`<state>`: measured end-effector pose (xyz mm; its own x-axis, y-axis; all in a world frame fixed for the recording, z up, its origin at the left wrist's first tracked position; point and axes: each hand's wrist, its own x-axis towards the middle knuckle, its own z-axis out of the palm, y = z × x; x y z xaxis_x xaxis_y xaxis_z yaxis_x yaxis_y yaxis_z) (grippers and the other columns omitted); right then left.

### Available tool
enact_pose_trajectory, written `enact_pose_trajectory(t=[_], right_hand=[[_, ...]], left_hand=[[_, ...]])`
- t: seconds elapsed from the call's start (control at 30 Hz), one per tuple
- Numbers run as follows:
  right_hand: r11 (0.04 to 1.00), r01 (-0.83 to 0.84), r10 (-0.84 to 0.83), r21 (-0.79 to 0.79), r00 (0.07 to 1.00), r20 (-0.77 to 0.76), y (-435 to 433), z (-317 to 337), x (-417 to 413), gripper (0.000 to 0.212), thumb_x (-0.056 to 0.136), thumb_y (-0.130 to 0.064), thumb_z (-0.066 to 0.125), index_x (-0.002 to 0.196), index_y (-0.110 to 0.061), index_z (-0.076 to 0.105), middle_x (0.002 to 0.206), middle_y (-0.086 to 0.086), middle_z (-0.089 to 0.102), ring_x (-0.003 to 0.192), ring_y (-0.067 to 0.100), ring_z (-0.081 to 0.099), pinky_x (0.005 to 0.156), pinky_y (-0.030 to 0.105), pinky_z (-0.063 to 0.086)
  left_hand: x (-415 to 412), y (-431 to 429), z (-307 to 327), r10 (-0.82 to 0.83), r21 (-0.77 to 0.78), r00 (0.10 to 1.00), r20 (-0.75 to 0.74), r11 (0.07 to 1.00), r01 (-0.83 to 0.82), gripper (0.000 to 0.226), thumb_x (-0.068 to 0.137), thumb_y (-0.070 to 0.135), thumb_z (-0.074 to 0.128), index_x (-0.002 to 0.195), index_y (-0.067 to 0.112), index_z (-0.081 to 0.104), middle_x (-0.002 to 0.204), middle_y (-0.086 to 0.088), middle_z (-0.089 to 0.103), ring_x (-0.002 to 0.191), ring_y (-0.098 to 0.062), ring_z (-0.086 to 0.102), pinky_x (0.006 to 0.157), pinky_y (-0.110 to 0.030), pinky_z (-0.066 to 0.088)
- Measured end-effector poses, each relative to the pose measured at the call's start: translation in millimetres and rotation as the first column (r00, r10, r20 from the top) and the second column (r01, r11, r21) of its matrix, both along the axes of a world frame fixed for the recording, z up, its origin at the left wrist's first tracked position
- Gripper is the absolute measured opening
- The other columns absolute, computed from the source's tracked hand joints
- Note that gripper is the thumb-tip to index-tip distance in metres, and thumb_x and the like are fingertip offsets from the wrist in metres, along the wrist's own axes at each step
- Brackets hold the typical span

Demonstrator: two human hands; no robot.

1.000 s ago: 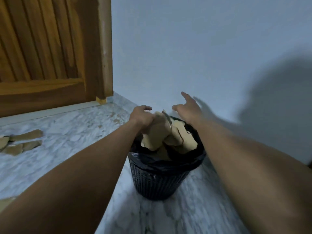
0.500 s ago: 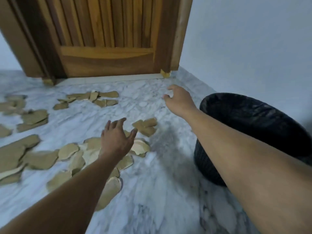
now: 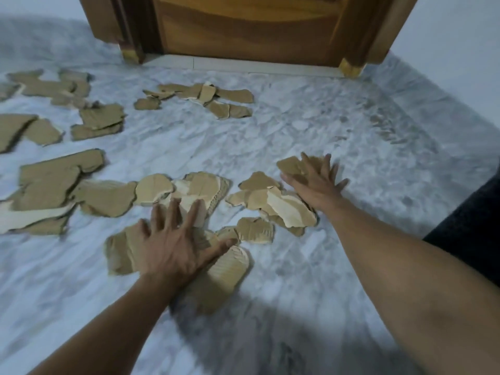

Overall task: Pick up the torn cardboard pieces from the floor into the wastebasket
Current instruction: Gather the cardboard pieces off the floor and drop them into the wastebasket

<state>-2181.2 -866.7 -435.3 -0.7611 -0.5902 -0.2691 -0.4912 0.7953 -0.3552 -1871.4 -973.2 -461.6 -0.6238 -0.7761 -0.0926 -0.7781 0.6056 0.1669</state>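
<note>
Left hand (image 3: 173, 247): fingers spread wide, palm flat on torn cardboard pieces (image 3: 205, 190) beneath it; nothing gripped. Right hand (image 3: 315, 182): likewise splayed, pressing a scrap, holding none. Wastebasket (image 3: 470, 220): dark edge, right of the right hand. Further scraps beyond both hands, toward the door (image 3: 243, 25). Risk: thin flat pieces slide on smooth marble floor (image 3: 338, 125), scattering when scooped.

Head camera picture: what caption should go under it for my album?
Both hands, left hand and right hand, spread flat on torn cardboard pieces scattered over the marble floor by a wooden door.
</note>
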Motion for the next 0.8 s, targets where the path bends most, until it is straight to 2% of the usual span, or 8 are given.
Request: enact_pose_trajectory(t=[0.1, 0.17, 0.23, 0.33, 0.43, 0.6, 0.73, 0.8], right_hand=[[0.996, -0.078, 0.078, 0.046, 0.997, -0.006, -15, -9, 3, 0.104, 0.059, -0.105, 0.015, 0.152, -0.060, -0.002, 0.168, 0.007, -0.015, 0.152, 0.039, -0.019, 0.113, 0.068, -0.016], [0.995, -0.100, 0.100, -0.003, 0.995, 0.017, -20, -9, 16, 0.104, 0.059, -0.105, 0.016, 0.151, -0.061, 0.002, 0.168, 0.004, -0.009, 0.152, 0.039, -0.014, 0.115, 0.066, -0.012], [0.987, -0.150, 0.153, -0.062, 0.986, 0.060, -21, -7, 35, 0.102, 0.059, -0.105, 0.025, 0.150, -0.062, 0.004, 0.165, 0.000, -0.006, 0.152, 0.037, -0.009, 0.117, 0.064, -0.006], [0.939, -0.344, 0.343, -0.007, 0.938, -0.038, -14, -16, 77, 0.104, 0.060, -0.104, 0.032, 0.150, -0.060, 0.005, 0.165, 0.005, -0.007, 0.152, 0.034, -0.013, 0.118, 0.064, -0.005], [0.923, -0.384, 0.378, 0.005, 0.905, -0.195, -11, -26, 108, 0.106, 0.062, -0.102, 0.035, 0.153, -0.053, 0.010, 0.166, 0.014, 0.003, 0.152, 0.037, 0.000, 0.119, 0.058, 0.006], [0.962, -0.273, 0.251, -0.026, 0.915, -0.317, -29, -21, 114, 0.115, 0.064, -0.099, 0.038, 0.157, -0.036, 0.014, 0.150, 0.020, 0.035, 0.133, 0.037, 0.032, 0.105, 0.048, 0.028], [0.992, -0.105, 0.083, -0.070, 0.961, -0.262, -43, -19, 134, 0.125, 0.064, -0.096, 0.047, 0.158, -0.017, 0.020, 0.142, 0.024, 0.041, 0.128, 0.038, 0.038, 0.105, 0.046, 0.032], [0.993, -0.085, 0.060, -0.079, 0.960, -0.274, -48, -19, 147, 0.108, 0.070, -0.091, 0.049, 0.147, -0.015, 0.041, 0.137, 0.021, 0.048, 0.124, 0.037, 0.042, 0.101, 0.045, 0.034]], left_hand=[[-4, -3, 1, 0.018, -0.096, 0.985, -0.171, 0.995, -0.035, 0.108, 0.067, 0.104, 0.022, 0.153, 0.040, 0.031, 0.156, -0.006, 0.040, 0.144, -0.036, 0.031, 0.114, -0.055, 0.029], [-6, -9, 3, 0.047, -0.135, 0.963, -0.265, 0.987, -0.085, 0.112, 0.065, 0.105, 0.025, 0.149, 0.032, 0.040, 0.148, -0.011, 0.048, 0.141, -0.037, 0.035, 0.112, -0.055, 0.031], [-8, -25, 6, 0.103, -0.072, 0.959, -0.265, 0.989, -0.126, 0.123, 0.058, 0.108, 0.024, 0.155, 0.033, 0.028, 0.161, -0.015, 0.029, 0.153, -0.038, 0.014, 0.121, -0.062, 0.013], [-9, -56, 2, 0.079, 0.066, 0.995, -0.056, 0.995, -0.075, 0.131, 0.053, 0.111, 0.018, 0.161, 0.040, -0.007, 0.170, -0.009, -0.017, 0.153, -0.041, -0.021, 0.119, -0.068, -0.009], [-9, -69, -4, 0.007, 0.087, 0.998, 0.059, 0.996, -0.012, 0.118, 0.060, 0.107, 0.009, 0.159, 0.044, -0.001, 0.171, -0.008, -0.010, 0.154, -0.043, -0.013, 0.119, -0.070, -0.002], [0, -61, 16, -0.062, -0.088, 0.998, -0.016, 0.994, 0.061, 0.098, 0.069, 0.102, 0.023, 0.145, 0.042, 0.034, 0.155, -0.007, 0.036, 0.145, -0.036, 0.025, 0.113, -0.060, 0.025], [-2, -69, 9, -0.013, 0.055, 0.998, 0.059, 0.998, 0.010, 0.127, 0.060, 0.107, 0.027, 0.161, 0.034, 0.001, 0.170, -0.010, -0.004, 0.154, -0.041, -0.011, 0.119, -0.069, -0.003], [-2, -69, 1, -0.014, 0.023, 0.997, 0.072, 1.000, 0.012, 0.126, 0.059, 0.108, 0.016, 0.161, 0.034, 0.002, 0.170, -0.010, 0.004, 0.155, -0.041, 0.002, 0.120, -0.066, 0.004]])
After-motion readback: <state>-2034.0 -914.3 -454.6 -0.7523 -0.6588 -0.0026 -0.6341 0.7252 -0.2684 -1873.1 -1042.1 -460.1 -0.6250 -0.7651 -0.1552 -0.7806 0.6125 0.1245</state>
